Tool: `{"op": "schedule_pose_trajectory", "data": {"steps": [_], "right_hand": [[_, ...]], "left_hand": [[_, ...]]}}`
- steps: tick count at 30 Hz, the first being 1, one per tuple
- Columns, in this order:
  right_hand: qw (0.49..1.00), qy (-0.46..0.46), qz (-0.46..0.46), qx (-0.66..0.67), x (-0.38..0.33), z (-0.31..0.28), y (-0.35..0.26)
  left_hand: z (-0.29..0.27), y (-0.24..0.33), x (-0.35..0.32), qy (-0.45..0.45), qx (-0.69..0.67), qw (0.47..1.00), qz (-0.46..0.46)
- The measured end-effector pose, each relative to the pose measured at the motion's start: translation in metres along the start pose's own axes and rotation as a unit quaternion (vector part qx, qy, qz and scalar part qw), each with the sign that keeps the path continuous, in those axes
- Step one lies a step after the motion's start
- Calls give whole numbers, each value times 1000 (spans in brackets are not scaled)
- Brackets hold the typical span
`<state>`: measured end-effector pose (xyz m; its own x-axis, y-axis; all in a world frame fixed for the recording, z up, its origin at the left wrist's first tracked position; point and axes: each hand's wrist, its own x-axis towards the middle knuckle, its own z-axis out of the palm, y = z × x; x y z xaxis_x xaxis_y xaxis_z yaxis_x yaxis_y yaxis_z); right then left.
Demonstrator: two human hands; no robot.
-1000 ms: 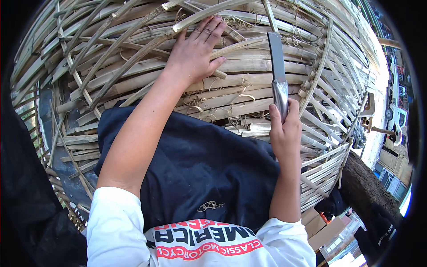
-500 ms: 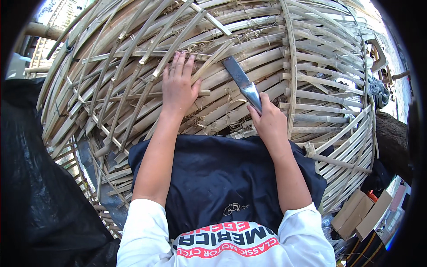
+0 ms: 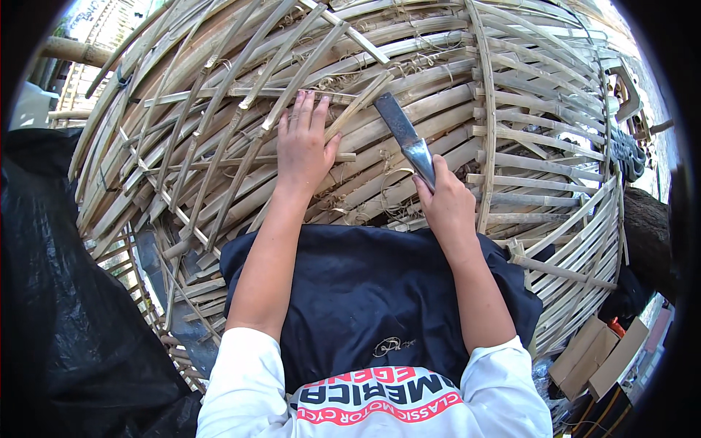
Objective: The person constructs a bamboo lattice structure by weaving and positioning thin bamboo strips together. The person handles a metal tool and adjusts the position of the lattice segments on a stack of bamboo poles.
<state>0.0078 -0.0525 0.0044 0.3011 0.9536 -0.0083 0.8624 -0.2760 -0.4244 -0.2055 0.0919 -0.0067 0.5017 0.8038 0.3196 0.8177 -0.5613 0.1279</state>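
On the bamboo frame (image 3: 438, 87), left hand (image 3: 303, 146) lies flat; right hand (image 3: 445, 208) grips knife (image 3: 405, 139).

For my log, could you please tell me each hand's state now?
Left hand: open, flat on the bamboo frame.
Right hand: closed, holding the knife.

Flat brown cardboard boxes (image 3: 600, 355) stacked at lower right beside the bamboo frame (image 3: 577, 241), small orange item (image 3: 618, 328) just above them, too small to identify
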Motion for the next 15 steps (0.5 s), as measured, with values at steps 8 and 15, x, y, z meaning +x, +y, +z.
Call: {"op": "schedule_pose_trajectory", "data": {"steps": [8,15], "right_hand": [[1000,2,-16,12,0,-2,1],[997,-44,-8,69,9,-10,7]], "left_hand": [[-2,3,2,-13,-1,1000,-6],[-4,3,1,-8,-5,1000,-13]]}}
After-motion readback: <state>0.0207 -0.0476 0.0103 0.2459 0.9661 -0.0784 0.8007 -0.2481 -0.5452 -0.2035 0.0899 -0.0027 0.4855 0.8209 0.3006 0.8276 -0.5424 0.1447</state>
